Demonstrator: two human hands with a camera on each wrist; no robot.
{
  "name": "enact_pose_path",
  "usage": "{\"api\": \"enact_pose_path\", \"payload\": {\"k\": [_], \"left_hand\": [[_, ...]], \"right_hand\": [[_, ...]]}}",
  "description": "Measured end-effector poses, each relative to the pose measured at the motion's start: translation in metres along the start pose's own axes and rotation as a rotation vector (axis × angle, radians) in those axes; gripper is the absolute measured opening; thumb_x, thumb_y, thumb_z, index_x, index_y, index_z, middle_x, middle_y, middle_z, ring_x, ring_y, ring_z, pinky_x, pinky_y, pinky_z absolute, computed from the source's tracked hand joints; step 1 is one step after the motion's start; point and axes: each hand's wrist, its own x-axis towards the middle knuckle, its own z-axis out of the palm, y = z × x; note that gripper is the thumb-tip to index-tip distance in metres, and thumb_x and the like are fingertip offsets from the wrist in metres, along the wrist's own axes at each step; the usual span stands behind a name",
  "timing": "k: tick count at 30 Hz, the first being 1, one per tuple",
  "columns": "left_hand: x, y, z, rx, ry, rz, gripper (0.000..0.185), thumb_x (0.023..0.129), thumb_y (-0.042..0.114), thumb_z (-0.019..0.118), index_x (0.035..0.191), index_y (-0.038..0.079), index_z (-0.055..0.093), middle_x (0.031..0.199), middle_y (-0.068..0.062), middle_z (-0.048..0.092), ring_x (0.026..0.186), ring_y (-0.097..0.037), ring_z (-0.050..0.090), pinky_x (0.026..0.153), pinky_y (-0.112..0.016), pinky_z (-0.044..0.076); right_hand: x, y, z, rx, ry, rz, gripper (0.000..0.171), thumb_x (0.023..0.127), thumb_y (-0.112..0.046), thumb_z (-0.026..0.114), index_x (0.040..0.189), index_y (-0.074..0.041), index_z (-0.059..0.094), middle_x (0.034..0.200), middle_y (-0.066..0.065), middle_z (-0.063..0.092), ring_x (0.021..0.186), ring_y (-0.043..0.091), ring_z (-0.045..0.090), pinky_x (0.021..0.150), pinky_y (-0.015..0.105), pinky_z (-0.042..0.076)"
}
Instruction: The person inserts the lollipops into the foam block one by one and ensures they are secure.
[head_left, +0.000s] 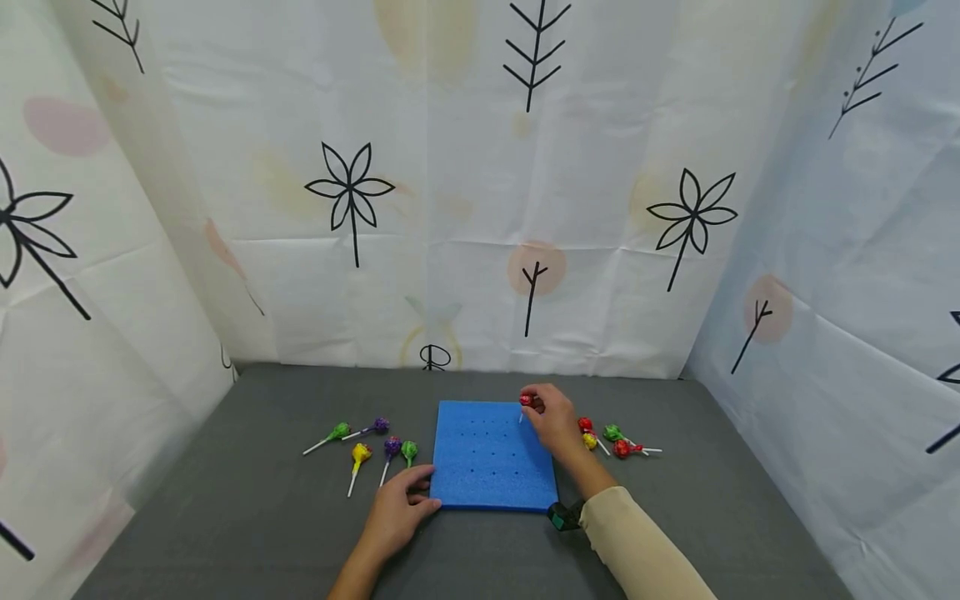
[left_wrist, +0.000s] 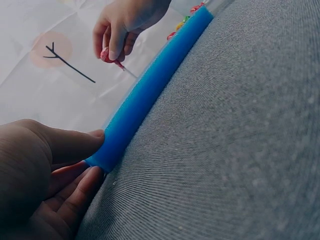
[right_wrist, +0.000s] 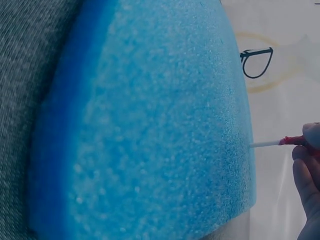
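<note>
Fingers of our right hand (head_left: 551,419) are pinching a red lollipop (head_left: 526,401), its stick tip touching the blue foam board (head_left: 491,467) at the far right corner. Our left hand (head_left: 397,510) is pressing the board's near left corner, thumb and fingers clasping the edge.

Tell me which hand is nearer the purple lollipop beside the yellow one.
Left. The left hand grips the blue foam board's near-left corner, just right of and below the purple lollipop. The right hand holds a red lollipop over the board's far-right side.
</note>
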Motion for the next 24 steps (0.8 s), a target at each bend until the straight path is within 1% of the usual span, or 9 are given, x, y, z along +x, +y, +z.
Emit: {"api": "enact_pose_path", "payload": {"k": [6, 19, 24], "left_hand": [[-0.0002, 0.0013, -0.0003, 0.004, 0.0, 0.001, 0.049, 0.077, 0.0, 0.08, 0.122, -0.003, 0.062, 0.112, -0.018, 0.063, 0.085, -0.02, 0.066, 0.069, -0.024, 0.055], [-0.0001, 0.0033, 0.0, -0.005, 0.005, 0.006, 0.048, 0.076, -0.002, 0.079, 0.122, -0.004, 0.062, 0.111, -0.019, 0.063, 0.085, -0.021, 0.066, 0.069, -0.024, 0.054], [0.0004, 0.0025, 0.0002, 0.0, 0.01, 0.009, 0.049, 0.076, -0.002, 0.079, 0.122, -0.004, 0.062, 0.112, -0.019, 0.063, 0.085, -0.022, 0.066, 0.069, -0.023, 0.054]], "right_hand": [[-0.0016, -0.0009, 0.001, -0.032, -0.023, 0.0, 0.023, 0.085, -0.003, 0.074, 0.107, -0.006, 0.067, 0.101, 0.006, 0.063, 0.086, 0.02, 0.062, 0.074, 0.036, 0.055], [-0.005, 0.0003, 0.0028, -0.065, -0.034, 0.064, 0.023, 0.086, -0.008, 0.075, 0.107, -0.01, 0.068, 0.101, 0.004, 0.065, 0.088, 0.02, 0.062, 0.074, 0.036, 0.055], [-0.0039, 0.0019, 0.002, -0.089, -0.034, 0.038, 0.023, 0.084, -0.009, 0.076, 0.106, -0.01, 0.068, 0.099, 0.004, 0.065, 0.088, 0.021, 0.062, 0.073, 0.036, 0.054]]}}
